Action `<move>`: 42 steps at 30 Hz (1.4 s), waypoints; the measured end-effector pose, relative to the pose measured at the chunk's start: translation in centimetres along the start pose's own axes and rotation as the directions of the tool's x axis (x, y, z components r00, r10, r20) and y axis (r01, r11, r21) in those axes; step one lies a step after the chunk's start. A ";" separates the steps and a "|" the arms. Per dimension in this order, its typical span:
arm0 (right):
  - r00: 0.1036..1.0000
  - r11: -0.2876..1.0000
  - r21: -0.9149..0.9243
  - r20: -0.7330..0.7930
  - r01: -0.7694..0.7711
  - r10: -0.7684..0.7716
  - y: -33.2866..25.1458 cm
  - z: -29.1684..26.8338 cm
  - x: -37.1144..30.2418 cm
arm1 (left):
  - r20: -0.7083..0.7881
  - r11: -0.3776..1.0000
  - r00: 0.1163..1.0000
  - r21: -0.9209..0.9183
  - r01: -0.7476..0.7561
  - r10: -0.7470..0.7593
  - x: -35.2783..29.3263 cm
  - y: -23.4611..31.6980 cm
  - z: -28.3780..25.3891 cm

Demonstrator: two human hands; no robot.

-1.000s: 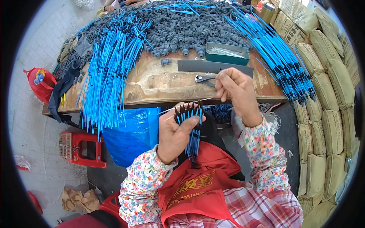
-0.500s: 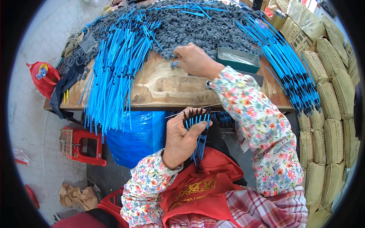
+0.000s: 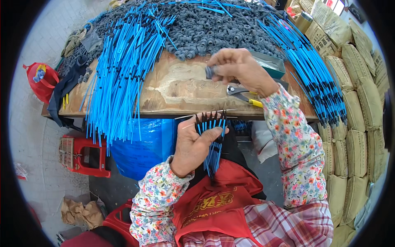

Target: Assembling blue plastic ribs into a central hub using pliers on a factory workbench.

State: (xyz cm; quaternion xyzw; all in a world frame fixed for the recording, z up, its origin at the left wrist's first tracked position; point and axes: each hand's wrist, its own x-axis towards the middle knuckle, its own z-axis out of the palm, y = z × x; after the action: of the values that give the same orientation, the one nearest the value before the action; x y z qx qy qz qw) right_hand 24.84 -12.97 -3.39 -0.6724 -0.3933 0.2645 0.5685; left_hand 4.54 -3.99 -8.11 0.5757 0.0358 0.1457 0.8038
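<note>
My right hand (image 3: 240, 68) pinches one small grey fitting (image 3: 210, 72) in closed fingertips, above the workbench (image 3: 181, 88) beside the grey fitting heap (image 3: 205, 33). My left hand (image 3: 193, 146) grips a fanned bundle of blue tubes (image 3: 212, 136) below the bench's near edge. Pliers (image 3: 242, 92) lie near my right wrist.

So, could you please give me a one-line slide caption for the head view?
Left hand fans blue tubes; right hand pinches a grey fitting over the wooden bench.
</note>
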 end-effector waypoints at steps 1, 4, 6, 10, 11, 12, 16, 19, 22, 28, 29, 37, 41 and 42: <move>0.998 0.999 0.022 0.046 0.035 -0.036 -0.3 -0.3 -1.2 | 0.006 1.000 1.000 0.009 0.011 -0.011 0.1 0.0 -0.1; 0.996 0.994 0.113 0.091 -0.006 -0.004 -0.5 -1.4 -4.1 | 0.020 0.998 0.998 0.028 0.051 -0.052 0.6 -0.1 -0.2; 0.995 0.970 0.243 0.090 0.007 -0.029 0.1 -1.3 -5.1 | 0.028 0.998 0.998 0.008 0.063 -0.063 0.9 -0.1 -0.2; 0.992 0.970 0.243 0.115 0.023 -0.052 0.9 -1.5 -6.8 | 0.048 0.994 0.999 0.111 0.001 -0.006 1.7 -0.5 -0.2; 0.996 0.974 0.226 0.083 0.025 -0.044 1.0 -1.3 -7.1 | 0.033 0.998 0.999 0.063 -0.002 0.000 1.8 -0.6 0.0; 0.997 0.977 0.211 0.056 0.038 -0.051 1.1 -1.1 -7.3 | 0.027 0.999 1.000 0.042 0.009 -0.010 1.9 -0.7 0.0; 0.996 0.977 0.213 -0.081 -0.003 0.021 1.4 -0.6 -7.1 | 0.053 0.999 0.998 0.001 0.038 -0.038 1.9 -0.7 0.1; 0.991 0.964 0.265 -0.121 -0.029 0.063 1.7 -0.2 -6.8 | 0.050 0.998 0.998 0.034 0.043 -0.045 1.9 -0.6 0.1; 0.990 0.982 0.188 -0.141 0.029 -0.002 1.8 -0.2 -6.6 | 0.037 0.999 0.998 0.011 0.042 -0.043 2.0 -0.5 0.2; 0.989 0.971 0.232 -0.148 0.048 -0.013 1.3 0.1 -6.2 | 0.029 0.999 0.999 -0.001 0.038 -0.038 2.1 -0.4 0.5; 0.988 0.966 0.253 -0.155 0.054 -0.015 1.2 0.3 -6.2 | 0.032 0.999 0.999 -0.002 0.042 -0.042 2.0 -0.3 0.5; 0.987 0.984 0.175 -0.161 0.015 0.014 0.9 0.8 -6.0 | 0.035 0.997 0.997 0.051 0.062 -0.064 2.0 -0.3 0.6; 0.981 0.991 0.102 -0.182 0.091 -0.072 1.1 1.3 -5.6 | 0.047 0.998 0.998 0.044 0.036 -0.038 2.0 -0.4 0.6; 0.980 0.991 0.096 -0.182 0.095 -0.077 1.1 1.3 -5.5 | 0.048 0.999 0.998 0.032 0.032 -0.033 2.0 -0.4 0.6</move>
State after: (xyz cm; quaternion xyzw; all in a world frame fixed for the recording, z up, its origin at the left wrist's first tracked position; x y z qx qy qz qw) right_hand 20.97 -16.87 -5.26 -0.6453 -0.3552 0.1986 0.6465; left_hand 6.66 -4.13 -8.05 0.5909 0.0278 0.1180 0.7976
